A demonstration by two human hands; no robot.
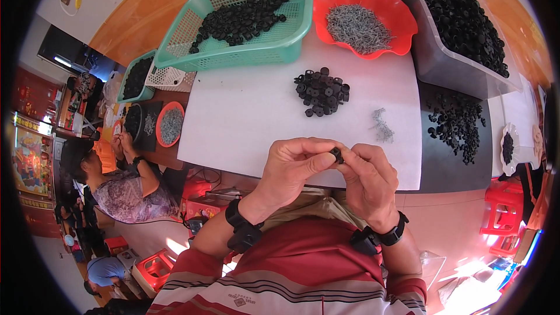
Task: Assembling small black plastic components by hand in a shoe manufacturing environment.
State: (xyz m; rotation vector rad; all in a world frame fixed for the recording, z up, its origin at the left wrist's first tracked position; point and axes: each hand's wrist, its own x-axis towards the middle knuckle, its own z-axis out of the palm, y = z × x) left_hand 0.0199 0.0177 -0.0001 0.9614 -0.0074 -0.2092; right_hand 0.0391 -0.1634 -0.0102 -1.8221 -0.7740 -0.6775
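Both hands are in view at the centre of the frame, above the near edge of the white-topped table (245, 111). The left hand (300, 163) is closed to a pinch, thumb and forefinger on a small black part (336, 154). The right hand (371, 178) is also drawn in, its fingertips meeting the same part from the other side. Whether it pinches a metal piece as well cannot be told; the fingers cover that spot.

Risks noted:

1. Dropping. The part is small and held by fingertips alone; a slip could send it over the near edge, as it sits close to it.

2. Misalignment. The fingers hide most of the part, so a wrong angle could pass unnoticed.

3. Scatter. The pile of black parts (322, 93) and the small cluster of metal pieces (382, 126) lie unconfined beyond the hands; a sweeping wrist or sleeve could spread or mix them.

4. Pricking. The metal pieces look thin and tangled; careless picking could jab a finger or lift several together.

5. Spillage. The red bowl (403, 28), upper centre, is low-sided and well filled; a knock could spill its contents.
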